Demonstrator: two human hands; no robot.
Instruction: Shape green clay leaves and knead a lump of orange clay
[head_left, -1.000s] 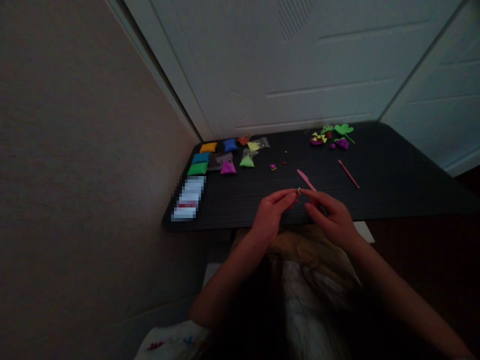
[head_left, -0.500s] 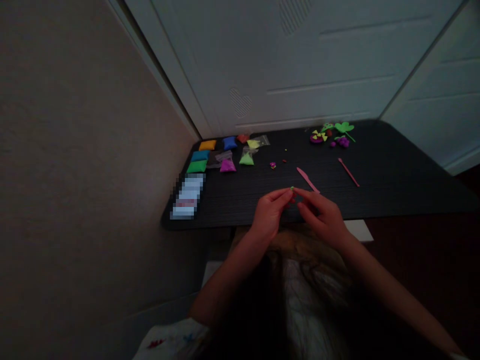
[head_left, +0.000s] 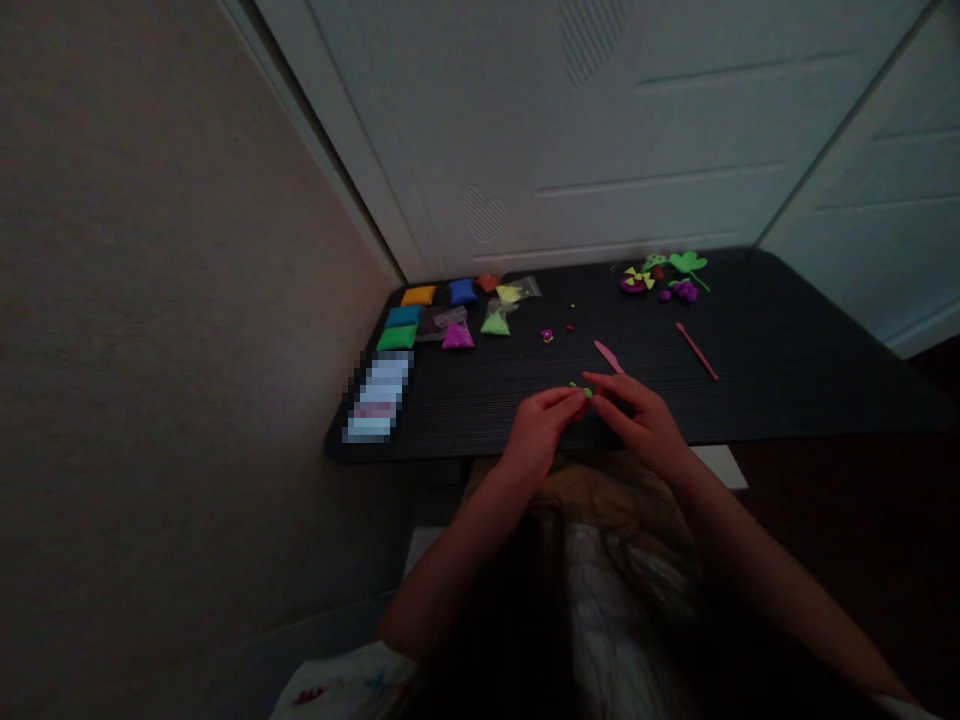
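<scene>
My left hand [head_left: 538,428] is closed in a pinch on a small light-green piece of clay [head_left: 587,393] at its fingertips. My right hand [head_left: 641,415] is close against it from the right, index finger stretched over the clay and thumb at its edge, the two held apart. A second tiny green bit [head_left: 572,385] shows just above the left fingers. Beyond my right hand lies a pink plastic knife [head_left: 608,356], its near end hidden by the fingers. A small purple clay flower [head_left: 547,336] rests on the dark table [head_left: 480,400].
Clay bags, including a magenta one [head_left: 458,336] and a light-green one [head_left: 496,323], lie at the back left. A phone [head_left: 379,395] with a blurred screen is at the left edge. A pink stick tool [head_left: 697,351] and purple clay pieces [head_left: 684,291] are to the right.
My right index finger and thumb have spread apart, and the green clay shows more fully at the left fingertips. The right hand now covers the knife's near end. The view has shifted slightly.
</scene>
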